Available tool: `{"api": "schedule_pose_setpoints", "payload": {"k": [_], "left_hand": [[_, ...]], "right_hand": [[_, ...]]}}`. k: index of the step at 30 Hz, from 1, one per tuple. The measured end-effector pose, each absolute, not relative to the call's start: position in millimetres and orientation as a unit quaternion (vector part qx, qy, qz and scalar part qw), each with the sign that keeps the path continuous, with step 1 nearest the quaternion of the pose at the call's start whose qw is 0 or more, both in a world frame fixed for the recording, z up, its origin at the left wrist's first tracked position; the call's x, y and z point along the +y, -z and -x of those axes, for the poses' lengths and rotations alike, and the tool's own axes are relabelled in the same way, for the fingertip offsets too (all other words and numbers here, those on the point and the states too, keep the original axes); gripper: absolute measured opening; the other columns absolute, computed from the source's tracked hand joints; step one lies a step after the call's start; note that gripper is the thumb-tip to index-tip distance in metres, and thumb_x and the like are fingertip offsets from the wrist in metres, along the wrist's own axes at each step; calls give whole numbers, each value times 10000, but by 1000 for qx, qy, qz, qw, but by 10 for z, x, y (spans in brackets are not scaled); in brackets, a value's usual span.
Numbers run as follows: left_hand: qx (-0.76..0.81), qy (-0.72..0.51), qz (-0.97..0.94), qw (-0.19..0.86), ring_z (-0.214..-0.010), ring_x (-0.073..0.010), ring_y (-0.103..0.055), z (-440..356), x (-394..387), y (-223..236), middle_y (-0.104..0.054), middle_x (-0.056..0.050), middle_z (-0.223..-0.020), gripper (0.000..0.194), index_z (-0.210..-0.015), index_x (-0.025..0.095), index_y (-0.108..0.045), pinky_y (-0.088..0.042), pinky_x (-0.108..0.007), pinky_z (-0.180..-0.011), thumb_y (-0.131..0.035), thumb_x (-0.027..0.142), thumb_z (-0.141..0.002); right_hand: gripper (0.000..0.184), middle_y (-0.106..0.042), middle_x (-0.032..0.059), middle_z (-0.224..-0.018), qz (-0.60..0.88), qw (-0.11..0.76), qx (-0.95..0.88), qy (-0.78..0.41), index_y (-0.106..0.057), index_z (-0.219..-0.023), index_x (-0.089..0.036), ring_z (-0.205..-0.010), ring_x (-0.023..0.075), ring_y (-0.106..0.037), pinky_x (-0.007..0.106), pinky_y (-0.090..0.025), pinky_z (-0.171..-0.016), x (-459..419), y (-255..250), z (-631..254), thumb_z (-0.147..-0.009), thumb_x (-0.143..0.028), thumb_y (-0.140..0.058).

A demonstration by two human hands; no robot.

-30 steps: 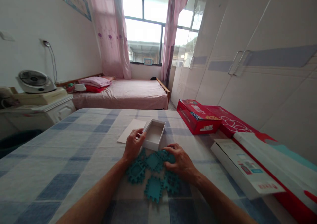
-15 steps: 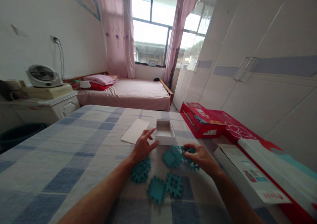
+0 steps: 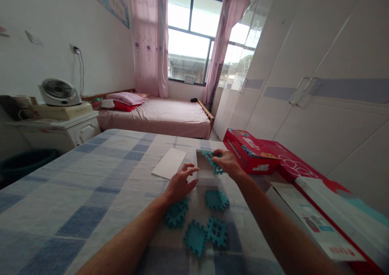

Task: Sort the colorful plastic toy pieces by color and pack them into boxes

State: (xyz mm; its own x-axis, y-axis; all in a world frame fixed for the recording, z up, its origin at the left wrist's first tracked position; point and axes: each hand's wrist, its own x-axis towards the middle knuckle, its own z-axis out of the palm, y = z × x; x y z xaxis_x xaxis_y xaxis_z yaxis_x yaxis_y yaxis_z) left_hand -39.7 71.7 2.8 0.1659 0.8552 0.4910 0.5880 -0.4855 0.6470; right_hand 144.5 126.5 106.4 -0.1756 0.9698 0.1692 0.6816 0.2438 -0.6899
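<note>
A small white open box [image 3: 206, 181] sits on the checked tablecloth [image 3: 91, 178]. My right hand [image 3: 227, 163] pinches a teal toothed puzzle tile [image 3: 212, 160] and holds it tilted over the box. My left hand [image 3: 180, 182] rests with fingers spread against the box's left side, holding nothing. Several more teal tiles lie flat in front of the box: one [image 3: 216, 199] near it, one [image 3: 176, 213] partly under my left wrist, and two [image 3: 206, 234] closer to me.
A white card [image 3: 169, 163] lies left of the box. Red boxes [image 3: 251, 151] and a long white-and-red carton [image 3: 316, 218] line the table's right edge beside the wardrobe. A bed, a fan on a cabinet and a window stand beyond.
My right hand has lifted a teal tile from the table and carried it forward over the box. My left hand stays at the box's side. The view has shifted slightly.
</note>
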Motion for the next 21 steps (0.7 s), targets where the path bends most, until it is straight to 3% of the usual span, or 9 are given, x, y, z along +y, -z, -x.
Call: {"api": "schedule_pose_setpoints", "payload": {"k": [3,6,10,13,15,18,21], "left_hand": [[479,-430,-749,159,-862,-138,-609,396,703,-36,-485,-80,-1249,372,-1148,247,-572,-550,-257,-650,-552,233,-777],[482,-428,-748,157,-858,-141,-610,392,698,-42,-489,-77,-1243,374,-1147,253,-574,-549,-258,-648,-558,234,-773],[480,-433,-747,158,-838,-138,-609,389,708,-37,-498,-75,-1228,375,-1143,252,-579,-547,-255,-637,-563,228,-769],[474,-442,-745,158,-826,-128,-604,384,717,-32,-507,-67,-1215,364,-1132,248,-582,-545,-243,-626,-559,216,-771],[471,-447,-743,162,-824,-123,-602,378,720,-36,-512,-64,-1202,360,-1119,240,-587,-540,-230,-613,-555,191,-765],[461,-452,-745,171,-806,-114,-601,372,718,-53,-523,-61,-1179,349,-1098,226,-590,-532,-210,-586,-550,164,-758],[454,-451,-749,172,-795,-109,-596,375,715,-63,-531,-59,-1164,351,-1097,222,-587,-526,-200,-574,-542,147,-756]], "right_hand": [[254,-650,49,-780,570,293,-735,-222,-674,-874,-129,-778,180,-612,276,-467,-703,1413,-923,-1275,-676,-203,-534],[330,-641,90,-1029,549,283,-759,-205,-664,-984,-123,-999,220,-578,313,-441,-865,1376,-864,-1209,-688,-230,-566],[423,-561,77,-1223,526,283,-780,-187,-593,-1152,-152,-1010,181,-579,277,-439,-876,1154,-938,-1321,-749,-269,-534],[389,-602,72,-1151,545,278,-775,-159,-589,-1141,-155,-878,156,-612,265,-453,-803,948,-979,-1585,-801,-319,-496],[378,-649,74,-1011,564,223,-776,-174,-620,-1075,-150,-807,163,-617,271,-453,-749,814,-939,-1793,-807,-390,-504],[498,-631,90,-1025,558,125,-789,-225,-622,-1089,-149,-870,195,-602,284,-443,-755,631,-789,-2003,-761,-516,-551],[626,-560,108,-1138,548,99,-804,-209,-579,-1172,-156,-1001,229,-546,309,-414,-830,494,-628,-2006,-690,-554,-617]]}}
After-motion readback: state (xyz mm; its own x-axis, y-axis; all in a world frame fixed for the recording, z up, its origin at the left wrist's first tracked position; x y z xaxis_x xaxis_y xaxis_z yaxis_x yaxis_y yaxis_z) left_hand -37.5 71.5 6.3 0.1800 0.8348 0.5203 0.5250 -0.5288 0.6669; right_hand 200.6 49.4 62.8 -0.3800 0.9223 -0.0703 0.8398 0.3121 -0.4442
